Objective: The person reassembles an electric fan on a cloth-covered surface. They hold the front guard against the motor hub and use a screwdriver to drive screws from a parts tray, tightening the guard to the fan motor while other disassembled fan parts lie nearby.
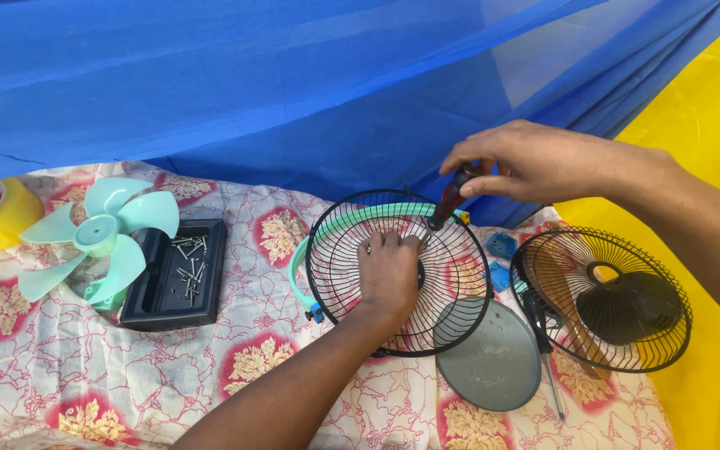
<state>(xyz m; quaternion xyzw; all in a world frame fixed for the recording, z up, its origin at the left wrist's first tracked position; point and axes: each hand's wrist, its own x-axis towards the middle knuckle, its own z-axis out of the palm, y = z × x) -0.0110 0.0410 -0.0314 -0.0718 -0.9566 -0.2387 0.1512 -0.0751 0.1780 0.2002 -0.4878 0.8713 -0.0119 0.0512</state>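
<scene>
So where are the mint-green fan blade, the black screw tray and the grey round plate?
Mint-green plastic fan blade [97,234], head view, centre hub.
Black plastic screw tray [153,312], head view, near rim.
Grey round plate [493,367], head view, bare middle.

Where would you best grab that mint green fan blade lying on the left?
Probably by the round hub of the fan blade, from above. It lies flat on the cloth with the hub raised, while the thin blades spread low, beside the black tray.
</scene>
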